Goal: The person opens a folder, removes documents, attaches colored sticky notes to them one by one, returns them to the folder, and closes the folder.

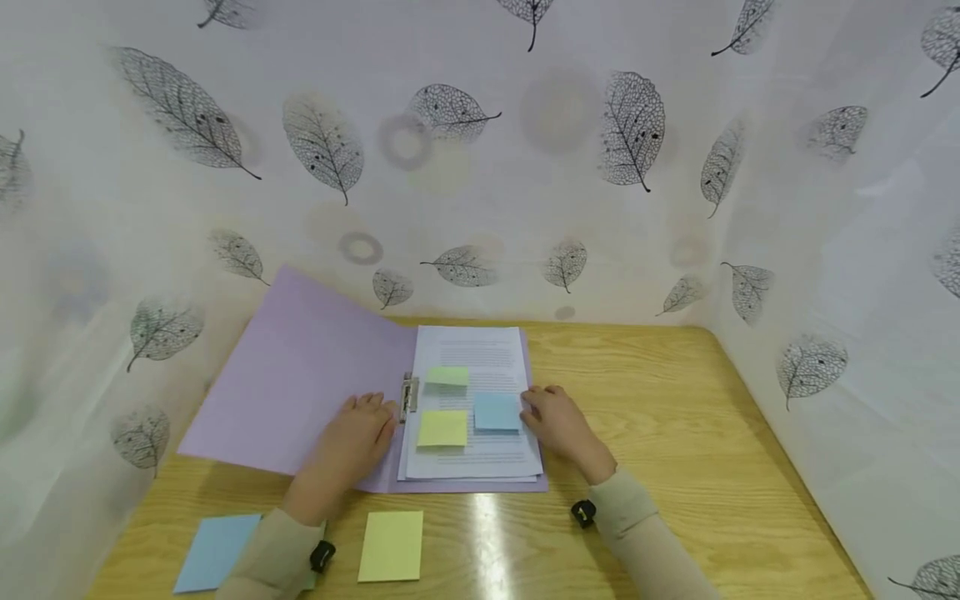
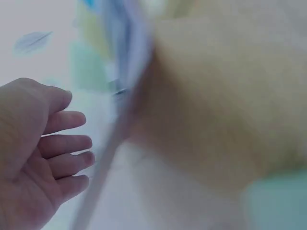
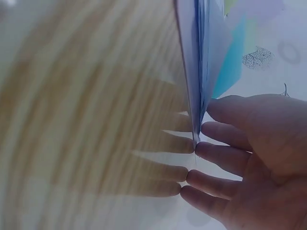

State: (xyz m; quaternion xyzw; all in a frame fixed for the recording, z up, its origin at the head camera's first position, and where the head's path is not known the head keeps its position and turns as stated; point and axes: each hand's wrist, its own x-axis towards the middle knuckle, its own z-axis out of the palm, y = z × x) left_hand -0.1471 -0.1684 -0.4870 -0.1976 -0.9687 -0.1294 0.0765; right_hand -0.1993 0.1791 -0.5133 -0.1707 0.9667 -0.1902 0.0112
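Note:
A purple folder (image 1: 300, 375) lies spread on the table with a metal clip (image 1: 408, 397) at its fold. Printed sheets (image 1: 480, 462) rest on its right side, bearing a green sticky note (image 1: 447, 376), a yellow sticky note (image 1: 442, 428) and a blue sticky note (image 1: 497, 412). My left hand (image 1: 360, 442) is over the left cover beside the clip; its fingers look extended in the left wrist view. At the sheets' right edge is my right hand (image 1: 558, 423), fingertips by the folder's edge and thumb near the blue note. The right wrist view shows its fingers loosely bent, pinching nothing.
A blue note pad (image 1: 217, 550) and a yellow note pad (image 1: 392, 546) lie near the table's front edge. Something green shows partly behind the left sleeve (image 1: 262, 558). A leaf-patterned curtain (image 1: 480, 167) borders the wooden table (image 1: 675, 400) at the back and sides.

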